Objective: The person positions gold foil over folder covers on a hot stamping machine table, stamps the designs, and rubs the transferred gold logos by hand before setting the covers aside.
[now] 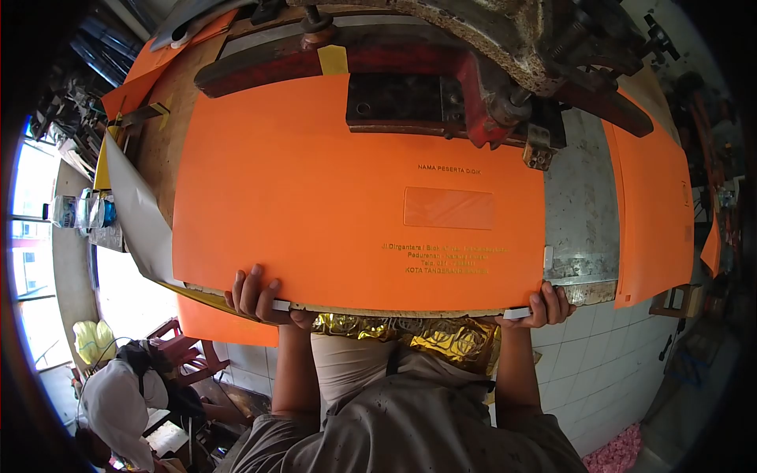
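A large orange card cover [315, 189] lies on the bed of a press, with embossed gold lettering and a clear rectangular window [449, 208] on its right half. My left hand [256, 299] is closed over its near edge, left of the middle, fingers curled on top beside a small white tab [281, 305]. At the near right corner my right hand [546, 306] grips the edge the same way, next to another white tab [516, 313]. Under both hands runs the bed's front edge. Part of the cover's far side is hidden beneath the dark press block [402, 106].
The red and black press arm [378, 55] hangs over the far side. More orange sheets [650, 209] lie at right. Gold foil [449, 343] hangs below the front edge. A plastic bottle [83, 211] stands at far left; another person [126, 402] sits at lower left.
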Action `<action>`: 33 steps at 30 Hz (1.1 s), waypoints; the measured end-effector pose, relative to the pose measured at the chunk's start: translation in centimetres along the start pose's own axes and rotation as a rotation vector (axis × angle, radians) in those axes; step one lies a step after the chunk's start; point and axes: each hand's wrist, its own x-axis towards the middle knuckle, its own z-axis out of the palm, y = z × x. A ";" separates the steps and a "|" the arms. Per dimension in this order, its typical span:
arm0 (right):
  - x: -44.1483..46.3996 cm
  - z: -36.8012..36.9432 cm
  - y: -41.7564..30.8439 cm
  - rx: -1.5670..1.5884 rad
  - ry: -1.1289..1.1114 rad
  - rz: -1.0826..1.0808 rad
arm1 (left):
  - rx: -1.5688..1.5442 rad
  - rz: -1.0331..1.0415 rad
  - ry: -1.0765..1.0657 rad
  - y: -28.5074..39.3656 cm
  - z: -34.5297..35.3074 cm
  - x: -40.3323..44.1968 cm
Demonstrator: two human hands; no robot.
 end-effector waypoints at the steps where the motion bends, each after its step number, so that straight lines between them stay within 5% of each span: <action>1: 0.2 0.3 -0.1 -0.005 0.034 0.012 | 0.004 0.000 -0.002 0.0 0.0 0.0; 22: -0.2 0.1 -0.3 0.004 -0.007 0.009 | -0.021 -0.004 0.014 0.3 0.3 0.3; 33: 2.2 -2.5 -1.4 0.043 -0.298 0.121 | -0.149 0.001 -0.044 0.8 -0.7 1.4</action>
